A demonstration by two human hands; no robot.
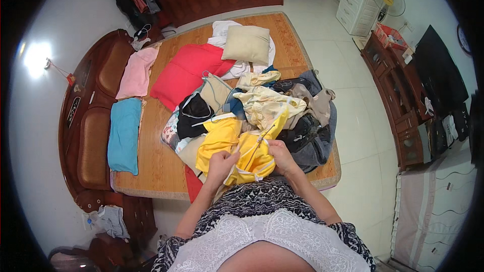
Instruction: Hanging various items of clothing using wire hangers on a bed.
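Note:
A yellow garment [219, 139] with white trim lies spread before me at the bed's near edge. My left hand [223, 164] pinches its white edge near the middle. On the other side, my right hand [280, 155] grips the trim by the yellow cloth, beside a thin cord or zipper line that crosses it. Behind the garment rises a heap of clothes: a pale yellow patterned garment [264, 104], a black garment [194, 111] with light piping on the left, and a dark grey-blue garment [314, 155] on the right.
The bed carries a bamboo-like mat [162, 181]. On it lie a red cushion or quilt [189, 71], a beige cushion [247, 44], a pink pillow [137, 71] and a blue pillow [124, 136]. A wooden TV cabinet [397, 98] stands right, beyond the tiled floor [359, 121].

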